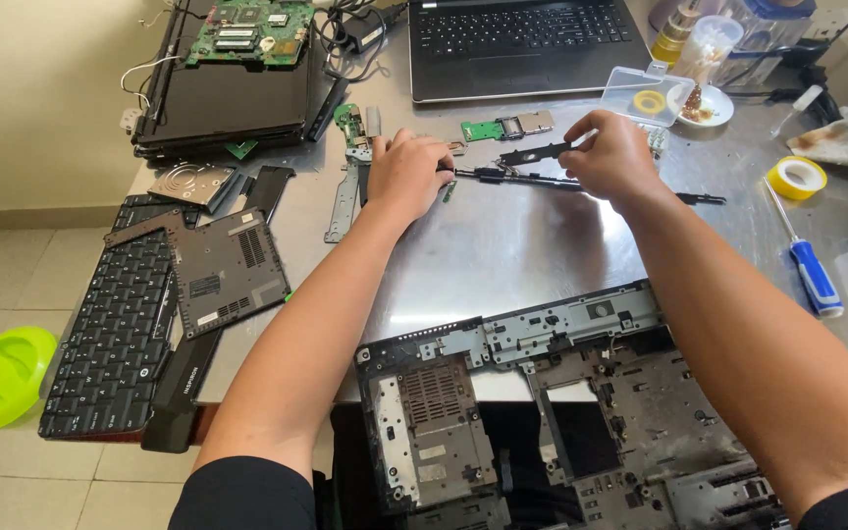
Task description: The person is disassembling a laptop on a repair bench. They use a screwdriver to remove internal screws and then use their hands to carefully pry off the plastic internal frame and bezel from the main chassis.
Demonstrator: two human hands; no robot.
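Head view is showing both hands working at the far side of a steel table. Left hand is pressing closed on one end of a long black hinge strip; right hand is pinching a small black bracket just above that strip. Disassembly is looking well advanced: a stripped laptop base frame is lying near the person, and a detached keyboard, bottom cover panel and green mainboard are sitting apart at left. Sorting is appearing unfinished. A clear plastic box holding a yellow ring, a yellow tape roll and a blue-handled screwdriver are lying at right.
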